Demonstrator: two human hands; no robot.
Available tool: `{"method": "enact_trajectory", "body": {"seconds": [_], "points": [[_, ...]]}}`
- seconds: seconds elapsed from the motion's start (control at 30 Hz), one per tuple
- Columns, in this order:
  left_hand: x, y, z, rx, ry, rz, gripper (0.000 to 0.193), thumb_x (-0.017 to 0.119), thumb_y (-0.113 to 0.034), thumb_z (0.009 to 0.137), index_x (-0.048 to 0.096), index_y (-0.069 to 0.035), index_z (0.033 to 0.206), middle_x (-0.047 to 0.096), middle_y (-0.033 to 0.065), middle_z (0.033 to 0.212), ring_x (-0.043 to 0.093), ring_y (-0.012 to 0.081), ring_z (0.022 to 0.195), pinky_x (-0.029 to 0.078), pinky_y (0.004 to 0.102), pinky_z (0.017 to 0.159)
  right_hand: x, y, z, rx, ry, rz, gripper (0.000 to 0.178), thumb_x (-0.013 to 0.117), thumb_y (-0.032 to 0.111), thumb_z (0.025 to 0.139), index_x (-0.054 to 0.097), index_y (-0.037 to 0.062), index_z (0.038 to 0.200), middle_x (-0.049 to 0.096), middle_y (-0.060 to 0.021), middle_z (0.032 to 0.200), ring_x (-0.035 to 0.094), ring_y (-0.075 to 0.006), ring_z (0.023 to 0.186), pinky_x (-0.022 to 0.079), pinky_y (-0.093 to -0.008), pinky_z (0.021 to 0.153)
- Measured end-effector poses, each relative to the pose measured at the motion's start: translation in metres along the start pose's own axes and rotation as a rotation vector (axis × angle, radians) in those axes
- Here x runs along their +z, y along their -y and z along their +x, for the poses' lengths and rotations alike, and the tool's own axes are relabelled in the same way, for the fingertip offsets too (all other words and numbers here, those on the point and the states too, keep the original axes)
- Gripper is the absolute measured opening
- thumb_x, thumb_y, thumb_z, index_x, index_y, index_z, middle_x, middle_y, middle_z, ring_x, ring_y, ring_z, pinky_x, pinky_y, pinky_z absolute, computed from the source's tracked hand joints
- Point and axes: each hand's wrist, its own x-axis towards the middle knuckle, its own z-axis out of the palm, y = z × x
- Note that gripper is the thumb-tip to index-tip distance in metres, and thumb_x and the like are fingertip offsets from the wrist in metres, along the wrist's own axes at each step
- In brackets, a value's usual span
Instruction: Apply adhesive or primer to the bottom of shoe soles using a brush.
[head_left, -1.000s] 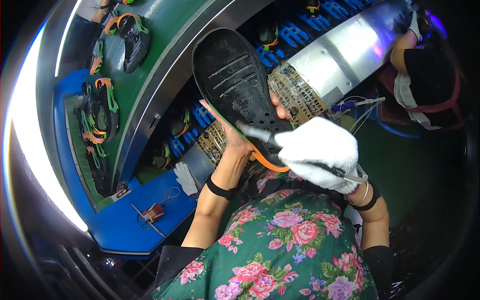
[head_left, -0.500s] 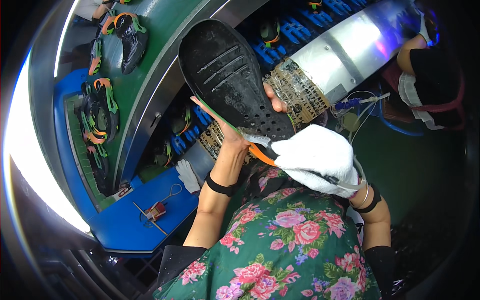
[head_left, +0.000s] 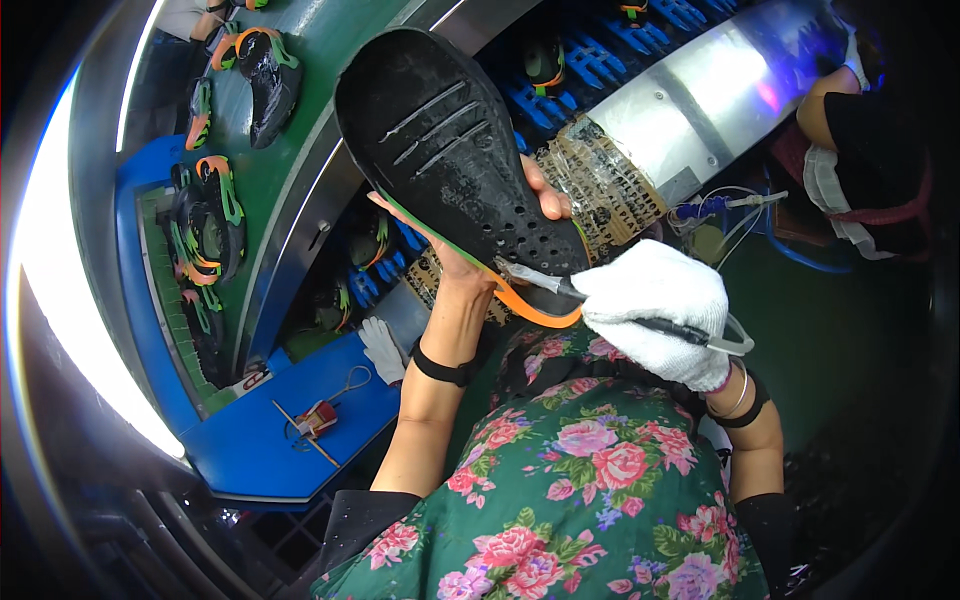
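Observation:
A large black shoe sole (head_left: 435, 150) with an orange and green rim is tilted up in front of me, its hollow inner side showing grooves and small holes. My bare left hand (head_left: 462, 258) is closed round its narrower end from beneath, fingertips showing at the right edge. In a white glove, my right hand (head_left: 660, 305) grips a slim brush with a dark handle; a clear tube (head_left: 738, 338) shows at its rear end. The pale, wet-looking brush tip (head_left: 530, 275) meets the sole's near end, beside the orange rim. Whether its bristles press on the surface is hard to see.
Several black, orange and green shoe parts (head_left: 215, 215) lie on a green conveyor at left. A blue table (head_left: 270, 455) carries a red tool (head_left: 318, 418) and a white glove (head_left: 380, 348). Beyond are blue racks (head_left: 595, 62), a metal chute (head_left: 720, 90) and another person's arm (head_left: 815, 105).
My right hand has moved slightly right and turned, showing more of the brush handle and tube. The sole has shifted a little left; more of its orange rim shows.

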Motion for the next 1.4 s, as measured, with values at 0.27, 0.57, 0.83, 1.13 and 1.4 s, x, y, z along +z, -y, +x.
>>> {"method": "enact_trajectory", "body": {"seconds": [0.27,0.57,0.83,1.13,1.4], "points": [[0.015,-0.006,0.012,0.002,0.031,0.086,0.070,0.065,-0.066,0.093,0.059,0.002,0.110,0.069,0.0186,0.092,0.069,0.0322,0.094,0.051,0.0445,0.097,-0.009,-0.003,-0.002,-0.013,0.044,0.008,0.024,0.085,0.002,0.075,0.081,0.0058,0.098,0.079,-0.0099,0.098,0.073,-0.0253,0.081,0.058,-0.0353,0.071],[0.018,-0.009,0.030,0.014,0.124,0.145,0.063,0.068,-0.058,0.094,0.060,0.003,0.109,0.068,0.0179,0.089,0.070,0.0277,0.091,0.051,0.0440,0.095,-0.013,0.004,0.001,-0.025,0.016,-0.031,0.023,0.084,0.001,0.075,0.080,0.0063,0.098,0.078,-0.0090,0.097,0.072,-0.0258,0.079,0.058,-0.0362,0.070],[0.021,-0.007,0.037,0.053,0.147,0.134,0.061,0.069,-0.053,0.096,0.061,0.007,0.110,0.067,0.0160,0.091,0.071,0.0276,0.092,0.051,0.0457,0.095,-0.011,0.008,0.001,-0.166,0.057,-0.169,0.026,0.084,0.003,0.075,0.080,0.0082,0.100,0.079,-0.0072,0.100,0.073,-0.0238,0.079,0.058,-0.0344,0.068],[0.017,-0.002,0.039,0.047,0.057,0.018,0.074,0.067,-0.064,0.092,0.061,0.007,0.111,0.068,0.0188,0.091,0.070,0.0283,0.092,0.051,0.0451,0.097,-0.002,0.010,-0.013,-0.252,0.072,-0.195,0.033,0.081,0.004,0.077,0.080,0.0108,0.109,0.078,-0.0113,0.108,0.075,-0.0277,0.089,0.061,-0.0363,0.076],[0.012,0.005,0.035,0.052,0.068,0.041,0.087,0.063,-0.075,0.089,0.058,0.008,0.116,0.068,0.0203,0.096,0.069,0.0294,0.092,0.052,0.0454,0.097,-0.009,0.013,-0.015,-0.175,0.023,-0.214,0.031,0.084,0.004,0.077,0.081,0.0144,0.106,0.080,-0.0079,0.106,0.076,-0.0236,0.091,0.060,-0.0341,0.077]]}}
